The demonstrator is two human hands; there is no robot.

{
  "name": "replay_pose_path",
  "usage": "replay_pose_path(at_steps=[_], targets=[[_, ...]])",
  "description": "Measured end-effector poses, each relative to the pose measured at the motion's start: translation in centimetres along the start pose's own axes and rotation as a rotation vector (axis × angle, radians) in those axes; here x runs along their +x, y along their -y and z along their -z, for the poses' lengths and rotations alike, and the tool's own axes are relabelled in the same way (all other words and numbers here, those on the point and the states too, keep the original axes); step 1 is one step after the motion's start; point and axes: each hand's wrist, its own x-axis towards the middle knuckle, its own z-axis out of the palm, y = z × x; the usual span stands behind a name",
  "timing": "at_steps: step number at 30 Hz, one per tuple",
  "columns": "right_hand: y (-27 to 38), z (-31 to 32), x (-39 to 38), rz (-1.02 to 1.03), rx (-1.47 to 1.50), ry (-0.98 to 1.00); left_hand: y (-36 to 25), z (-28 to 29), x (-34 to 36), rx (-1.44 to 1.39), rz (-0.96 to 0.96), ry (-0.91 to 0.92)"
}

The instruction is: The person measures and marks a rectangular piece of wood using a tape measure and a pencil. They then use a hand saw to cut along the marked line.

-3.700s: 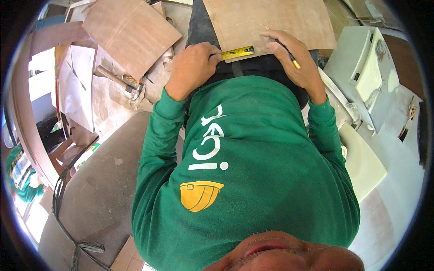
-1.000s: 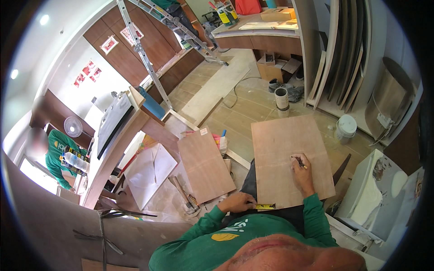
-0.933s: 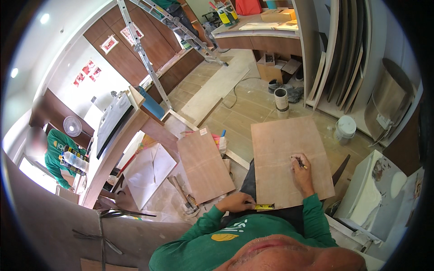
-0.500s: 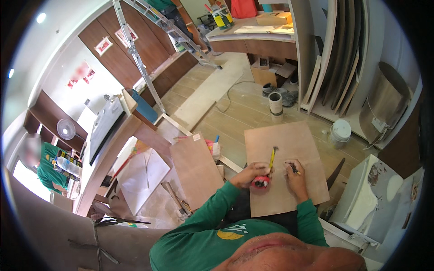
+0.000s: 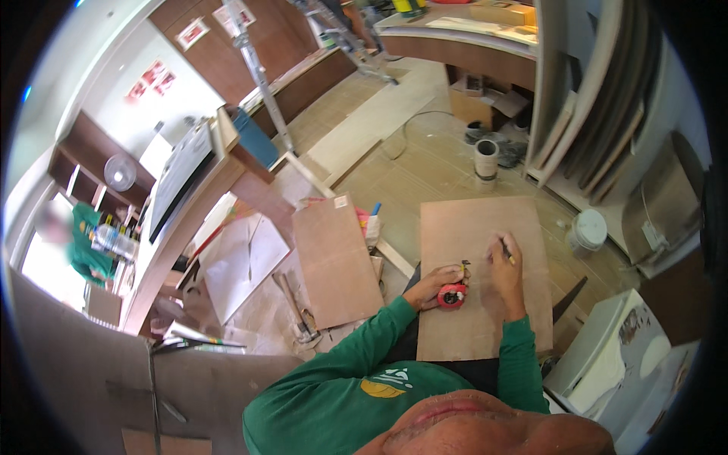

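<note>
My left hand is closed on a red tape measure, whose short yellow tip shows above it, over a plywood board lying across my lap. My right hand rests higher on the board, closed round a pencil. A second plywood board lies to the left, with a hammer and a white sheet beside it.
A co-worker in green stands at the left counter. An aluminium ladder stands behind, with a blue bin. Leaning boards, a white bucket and an upright cylinder are at the right.
The tape measure came from the board's near edge to its middle, its yellow blade extended half a second ago and now mostly drawn in. My right hand has moved slightly up the board.
</note>
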Motion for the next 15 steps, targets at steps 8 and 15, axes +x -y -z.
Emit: replay_pose_path(at_steps=[8, 15], targets=[[-8.3, -3.9, 7.7, 0.456, -0.457, -0.048, 0.1, 0.4, 1.8, 0.104, -0.120, -0.027], [-8.6, -3.1, 7.3, 0.375, -0.408, 0.045, -0.8, -2.2, 0.9, -0.032, -0.044, -0.056]])
